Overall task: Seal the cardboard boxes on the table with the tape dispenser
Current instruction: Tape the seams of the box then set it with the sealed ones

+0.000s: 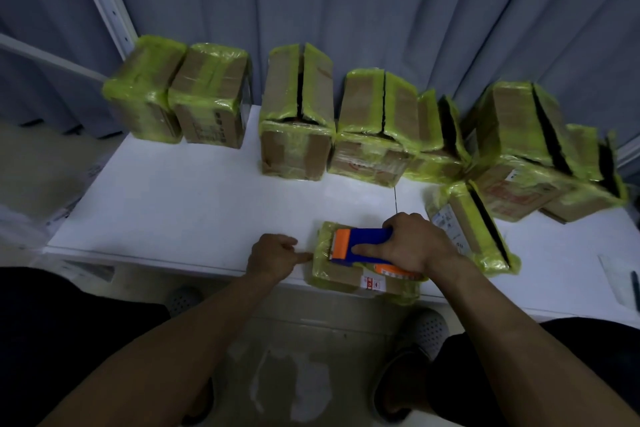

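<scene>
Tape dispenser [367,243] | lay left-to-right atop the box [341,279], gripped in our right hand [415,246] | left hand [273,253] put a forefinger to its left edge

Head-worn wide view, looking steeply down, table [180,198] near

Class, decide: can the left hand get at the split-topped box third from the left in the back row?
Probably yes. The left hand seems to hold nothing, one finger just touching the near box, and only bare table lies between it and that back box.
</scene>
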A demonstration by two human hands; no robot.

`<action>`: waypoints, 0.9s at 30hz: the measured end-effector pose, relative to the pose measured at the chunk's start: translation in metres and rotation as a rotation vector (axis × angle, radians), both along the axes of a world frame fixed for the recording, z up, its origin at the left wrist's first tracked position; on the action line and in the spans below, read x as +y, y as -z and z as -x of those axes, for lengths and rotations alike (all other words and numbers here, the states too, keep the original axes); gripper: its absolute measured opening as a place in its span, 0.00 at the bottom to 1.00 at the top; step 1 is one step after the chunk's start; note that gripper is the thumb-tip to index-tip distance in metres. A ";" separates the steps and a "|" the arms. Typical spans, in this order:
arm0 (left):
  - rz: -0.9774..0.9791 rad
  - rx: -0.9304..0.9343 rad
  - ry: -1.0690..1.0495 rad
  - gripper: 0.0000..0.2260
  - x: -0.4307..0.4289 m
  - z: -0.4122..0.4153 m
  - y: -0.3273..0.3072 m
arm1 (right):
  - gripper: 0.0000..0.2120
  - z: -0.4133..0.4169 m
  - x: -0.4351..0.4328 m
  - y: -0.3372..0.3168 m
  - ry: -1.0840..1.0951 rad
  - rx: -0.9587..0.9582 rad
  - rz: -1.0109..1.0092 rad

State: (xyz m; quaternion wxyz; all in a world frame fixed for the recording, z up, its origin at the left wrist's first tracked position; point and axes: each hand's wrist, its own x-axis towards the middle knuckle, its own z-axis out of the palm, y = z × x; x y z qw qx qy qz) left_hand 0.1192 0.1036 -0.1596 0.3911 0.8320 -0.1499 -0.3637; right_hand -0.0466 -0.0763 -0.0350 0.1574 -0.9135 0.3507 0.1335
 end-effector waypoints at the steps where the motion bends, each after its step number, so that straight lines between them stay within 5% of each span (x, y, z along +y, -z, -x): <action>1: 0.054 -0.003 -0.009 0.20 0.000 0.004 -0.001 | 0.30 0.000 0.000 0.000 -0.002 -0.001 0.000; 3: 0.147 0.069 0.013 0.07 -0.001 0.015 -0.005 | 0.30 0.000 0.001 0.000 -0.006 -0.009 0.001; 6: 0.199 0.285 -0.010 0.16 -0.004 0.022 -0.001 | 0.30 0.000 0.001 0.000 -0.003 -0.025 0.001; 9: 0.231 0.295 0.032 0.16 -0.002 0.021 0.000 | 0.30 0.000 0.002 0.000 -0.007 -0.034 -0.008; 19: 0.232 -0.190 0.144 0.08 0.020 0.024 -0.023 | 0.27 -0.007 0.005 0.001 -0.046 -0.012 -0.117; 22: 0.359 -0.028 0.190 0.21 0.021 0.014 -0.028 | 0.23 -0.006 0.004 -0.002 -0.045 -0.038 -0.169; 27: 0.263 -0.171 0.611 0.37 0.013 -0.008 -0.025 | 0.23 0.005 0.005 -0.006 0.048 -0.173 -0.209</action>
